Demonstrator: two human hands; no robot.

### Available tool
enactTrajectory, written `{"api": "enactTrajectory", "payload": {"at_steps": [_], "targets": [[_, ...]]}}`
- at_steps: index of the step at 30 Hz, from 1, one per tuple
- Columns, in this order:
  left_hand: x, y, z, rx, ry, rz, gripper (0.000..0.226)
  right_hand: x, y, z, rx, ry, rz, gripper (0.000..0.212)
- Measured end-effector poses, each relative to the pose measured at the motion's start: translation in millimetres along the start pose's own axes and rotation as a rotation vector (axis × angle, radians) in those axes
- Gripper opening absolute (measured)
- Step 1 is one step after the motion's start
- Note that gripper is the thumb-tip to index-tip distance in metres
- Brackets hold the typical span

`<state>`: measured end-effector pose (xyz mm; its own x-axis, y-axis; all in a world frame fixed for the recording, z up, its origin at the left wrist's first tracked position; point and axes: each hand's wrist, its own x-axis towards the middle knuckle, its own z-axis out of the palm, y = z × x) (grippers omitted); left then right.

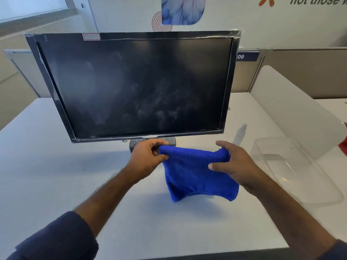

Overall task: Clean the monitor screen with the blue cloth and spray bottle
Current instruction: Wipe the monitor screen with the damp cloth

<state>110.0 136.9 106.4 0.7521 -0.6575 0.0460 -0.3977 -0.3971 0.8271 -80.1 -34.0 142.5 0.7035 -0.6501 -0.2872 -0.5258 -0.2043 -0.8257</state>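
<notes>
A black monitor point(135, 85) stands on the white desk, its dark screen showing pale smears in the lower right half. In front of its base hangs a blue cloth point(195, 175), held up by its top edge. My left hand point(148, 156) pinches the cloth's upper left corner. My right hand point(231, 162) grips the upper right corner. The cloth's lower edge drapes just above the desk. A small clear spray bottle point(241, 134) stands on the desk to the right of the monitor, just beyond my right hand.
A clear plastic tray point(300, 171) lies on the desk point(56, 175) at the right. A white divider panel point(293, 109) rises behind it. Something red point(343, 143) shows at the right edge. Partition walls stand behind the monitor.
</notes>
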Motion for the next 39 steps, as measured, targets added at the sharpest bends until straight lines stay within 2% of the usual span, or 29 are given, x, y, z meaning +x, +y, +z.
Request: {"api": "enactTrajectory", "payload": {"at_steps": [3,9,13,17,20,24,26,28,30,32,36,39], "targets": [[3,5,-2,0.021,0.0,0.022,0.028,3,-1,3,-0.227,0.027,-0.097,0.07],[10,13,-4,0.193,0.029,0.128,0.03,16,1,4,-0.512,0.203,-0.29,0.025],[14,14,-7,0.142,0.101,0.139,0.021,21,-3,-3,-0.606,0.295,-0.376,0.008],[15,19,-9,0.007,0.069,0.065,0.021,27,-11,-9,-0.613,0.225,-0.476,0.018],[18,20,-14,-0.056,0.105,0.06,0.022,31,-9,-15,-0.485,0.138,-0.521,0.023],[24,21,-20,-0.15,0.164,0.072,0.023,37,-4,-17,-0.372,0.164,-0.732,0.031],[26,23,-22,-0.152,0.18,0.108,0.028,43,-1,-19,-0.464,0.139,-0.936,0.03],[26,27,-23,-0.108,0.191,0.173,0.031,50,1,-21,-0.649,0.1,-1.047,0.027],[26,30,-22,-0.084,0.224,0.222,0.035,53,1,-21,-0.781,0.1,-1.02,0.027],[26,33,-20,-0.105,0.264,0.245,0.038,57,2,-18,-0.826,0.174,-0.965,0.029],[24,43,-13,-0.13,0.295,0.25,0.041,63,1,-11,-0.821,0.36,-0.793,0.023],[20,56,-6,-0.113,0.262,0.317,0.041,64,-6,-2,-0.755,0.431,-0.583,0.036]]}}
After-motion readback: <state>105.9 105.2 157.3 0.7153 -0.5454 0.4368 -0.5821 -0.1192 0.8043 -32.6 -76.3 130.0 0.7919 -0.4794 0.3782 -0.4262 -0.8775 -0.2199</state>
